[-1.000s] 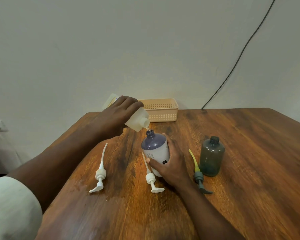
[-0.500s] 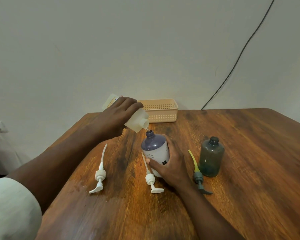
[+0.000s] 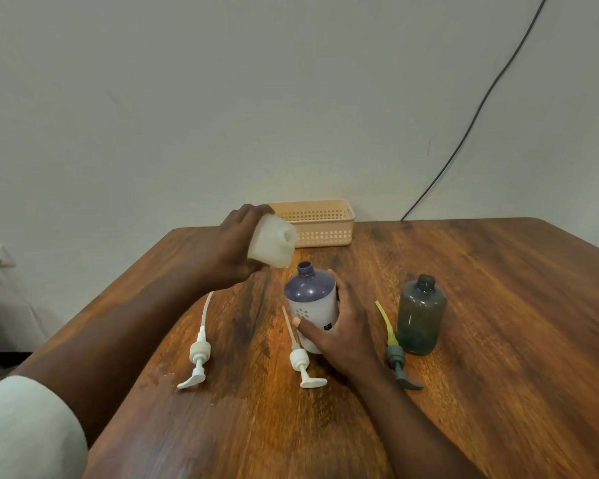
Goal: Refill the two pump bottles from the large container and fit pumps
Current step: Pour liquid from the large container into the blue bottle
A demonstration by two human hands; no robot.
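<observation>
L hand [image 3: 236, 247] grips big container [image 3: 274, 242] tilted above purple bottle [image 3: 310, 299], which R hand [image 3: 339, 331] wraps mid-table [image 3: 498, 340], w/ bare wood toward near edge.

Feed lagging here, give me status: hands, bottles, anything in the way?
Left hand holds large container, spout off purple bottle. Right hand steadies it. Grey bottle uncapped; pumps unfitted. Nothing blocking.
</observation>
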